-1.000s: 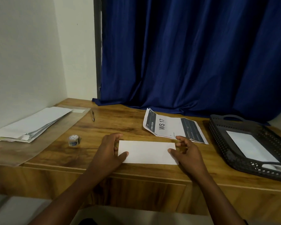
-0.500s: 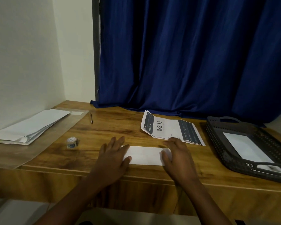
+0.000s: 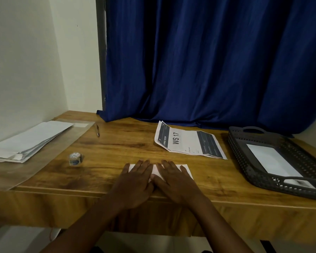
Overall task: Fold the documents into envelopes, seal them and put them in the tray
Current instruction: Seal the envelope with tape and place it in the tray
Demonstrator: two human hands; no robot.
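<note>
A white envelope (image 3: 187,170) lies flat near the desk's front edge, mostly covered by my hands. My left hand (image 3: 135,181) rests palm down on its left half, fingers spread. Palm down beside it, my right hand (image 3: 175,181) covers the right half, and the two thumbs touch at the middle. Behind the envelope lies a stack of printed documents (image 3: 188,141) marked "WS 17". At the right stands a dark perforated tray (image 3: 244,159) holding a white envelope (image 3: 272,159).
A pile of blank envelopes (image 3: 29,139) lies on a clear plastic sleeve (image 3: 16,172) at the left. A small tape roll (image 3: 75,158) and a pen (image 3: 97,130) sit left of centre. A blue curtain (image 3: 208,61) hangs behind the desk.
My hands went from holding the envelope's two ends to lying flat on it, and they slid toward each other until they met at its middle.
</note>
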